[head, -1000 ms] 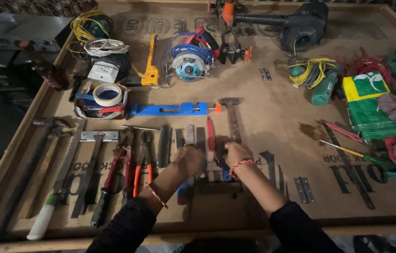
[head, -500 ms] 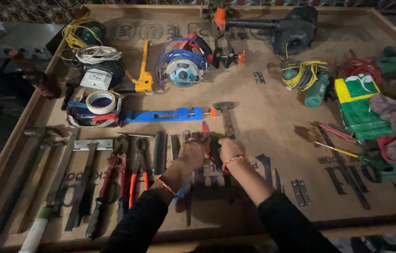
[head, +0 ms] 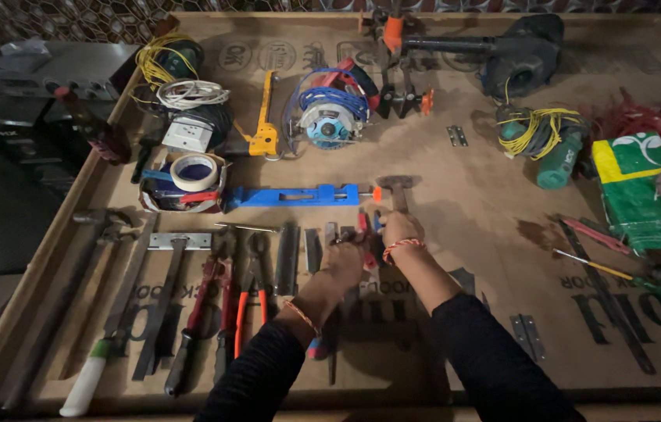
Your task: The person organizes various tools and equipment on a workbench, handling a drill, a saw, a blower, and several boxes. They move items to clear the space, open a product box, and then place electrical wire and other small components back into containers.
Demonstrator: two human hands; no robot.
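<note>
Tools are laid out in a rough row across the near half of the tabletop (head: 455, 234), a brown board with a raised wooden rim. Both hands are brought together at the middle of that row. The left hand (head: 344, 262) is closed around a small red-handled tool (head: 362, 223), though how its fingers sit on it cannot be told in the dim light. The right hand (head: 399, 229) is curled just beside it, touching what looks like the blue-tipped end of the same or a neighbouring tool; whether anything is gripped there cannot be told.

As a judgement, the sorting appears well along. To the left of the hands, flat chisels (head: 287, 248), red-and-orange pliers (head: 248, 285), bolt cutters (head: 198, 312), a square (head: 170, 242) and a long hammer (head: 80, 297) are already lined up side by side. A second hammer (head: 397, 187) lies just beyond the hands, and a blue clamp (head: 291, 195) lies crosswise above the row. The right side seems less ordered: screwdrivers (head: 588, 262), a hinge (head: 526, 327) and a green-and-yellow bag (head: 643, 187) are scattered there, well apart from the row.

The red-handled tool is slim and short, with a dark metal end; its exact kind cannot be made out. It is held slightly above the row, between the chisels and the second hammer's handle.

Further back are seen a tape roll (head: 194, 172), a circular saw (head: 329, 117) and a blower (head: 518, 55).
</note>
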